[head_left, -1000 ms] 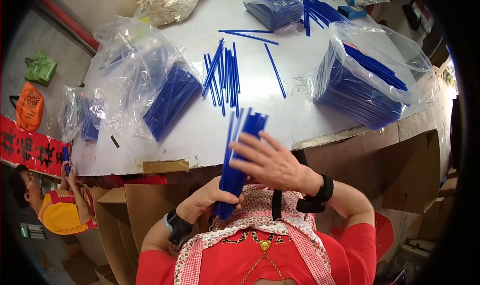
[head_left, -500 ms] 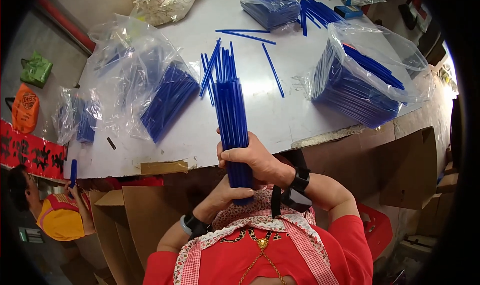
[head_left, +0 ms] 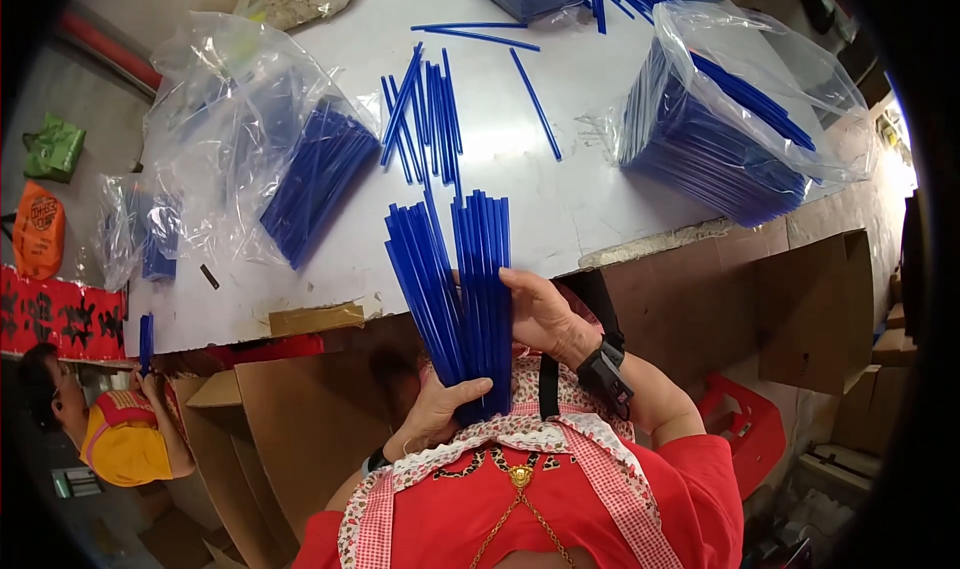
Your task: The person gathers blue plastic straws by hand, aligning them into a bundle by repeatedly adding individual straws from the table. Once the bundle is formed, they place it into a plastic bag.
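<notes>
While a bundle of blue sticks (head_left: 484, 299) is gripped round its lower ends by the left hand (head_left: 432, 409), its upper part is split into two clusters, the left one leaning outward and the right one nearly upright. The bundle is held up at the near edge of the white tabletop (head_left: 565, 214), around the middle of that edge. The left thumb is pressed across the front of the sticks; the other left fingers are mostly hidden behind. By the right hand (head_left: 550, 319) the right cluster is touched: the thumb is laid against its right side and a fingertip is shown in the gap, but whether the hidden fingers are spread or together cannot be told.

Loose blue sticks (head_left: 430, 119) are scattered beyond the bundle, and a single stick (head_left: 536, 104) is laid slantwise to their right. Toward the right edge, many sticks are packed in a large clear bag (head_left: 645, 119); toward the left edge, others are covered by a crumpled clear bag (head_left: 225, 129). A smaller clear bag (head_left: 118, 231) is set by the near left corner. A strip of brown tape (head_left: 316, 319) is stuck along the near edge. Beyond the near left corner, blue sticks are held by a co-worker (head_left: 125, 439).
</notes>
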